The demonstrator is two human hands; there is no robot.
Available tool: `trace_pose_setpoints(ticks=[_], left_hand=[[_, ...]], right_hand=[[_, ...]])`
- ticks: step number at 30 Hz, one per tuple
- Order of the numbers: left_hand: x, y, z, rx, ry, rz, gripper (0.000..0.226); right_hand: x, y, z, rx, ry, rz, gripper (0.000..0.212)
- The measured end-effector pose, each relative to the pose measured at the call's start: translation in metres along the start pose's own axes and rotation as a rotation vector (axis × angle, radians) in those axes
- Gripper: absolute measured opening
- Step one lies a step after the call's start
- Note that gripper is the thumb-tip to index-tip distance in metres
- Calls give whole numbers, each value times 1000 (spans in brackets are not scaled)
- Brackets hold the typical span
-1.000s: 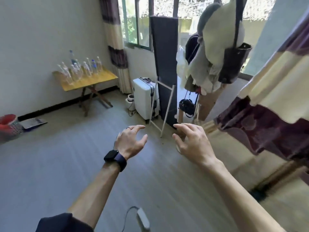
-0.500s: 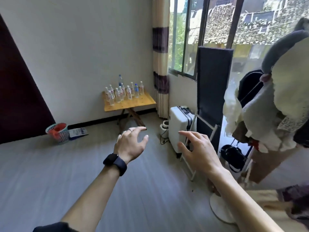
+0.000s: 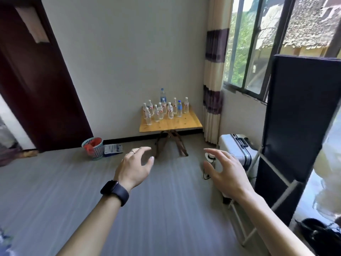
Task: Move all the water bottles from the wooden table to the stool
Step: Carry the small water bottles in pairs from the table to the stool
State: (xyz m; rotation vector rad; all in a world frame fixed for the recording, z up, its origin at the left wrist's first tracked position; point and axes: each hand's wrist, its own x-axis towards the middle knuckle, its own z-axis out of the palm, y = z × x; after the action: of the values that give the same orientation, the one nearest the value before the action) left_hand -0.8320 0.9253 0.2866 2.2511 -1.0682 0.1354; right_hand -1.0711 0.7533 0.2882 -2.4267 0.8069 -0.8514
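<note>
Several clear water bottles (image 3: 162,109) stand upright in a cluster on the back half of a small wooden table (image 3: 171,124) with crossed legs, against the far wall. One taller bottle with a blue label (image 3: 162,95) rises at the back. Both my hands are stretched out in the air well short of the table. My left hand (image 3: 135,166), with a ring and a black watch on the wrist, has relaxed spread fingers and holds nothing. My right hand (image 3: 224,170) is likewise empty with loosely curved fingers. No stool is in view.
A white suitcase (image 3: 238,150) stands right of the table, beside a tall black panel (image 3: 297,117) on a white frame. A mesh basket (image 3: 93,147) and a leaflet (image 3: 113,149) lie on the grey floor at the wall. A dark door (image 3: 36,80) is left.
The view has swung left, bringing the table and bottles from the far left to the centre and nearer. The hanging clothes have left the view. Both hands stay raised and empty.
</note>
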Motion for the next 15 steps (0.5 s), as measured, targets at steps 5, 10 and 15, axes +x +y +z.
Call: trace_pose_setpoints(ticks=[5,10,15], left_hand=[[110,-14,40,-29,-9,24,36],[229,-18,77,-44,-2,51,39],[335,-31,125,7,-41,89,49]], right_hand=[[104,29,37,-11,21,14,38],[214,62,58,-9,69,11,35],[324,105,83,-20,104,34,37]])
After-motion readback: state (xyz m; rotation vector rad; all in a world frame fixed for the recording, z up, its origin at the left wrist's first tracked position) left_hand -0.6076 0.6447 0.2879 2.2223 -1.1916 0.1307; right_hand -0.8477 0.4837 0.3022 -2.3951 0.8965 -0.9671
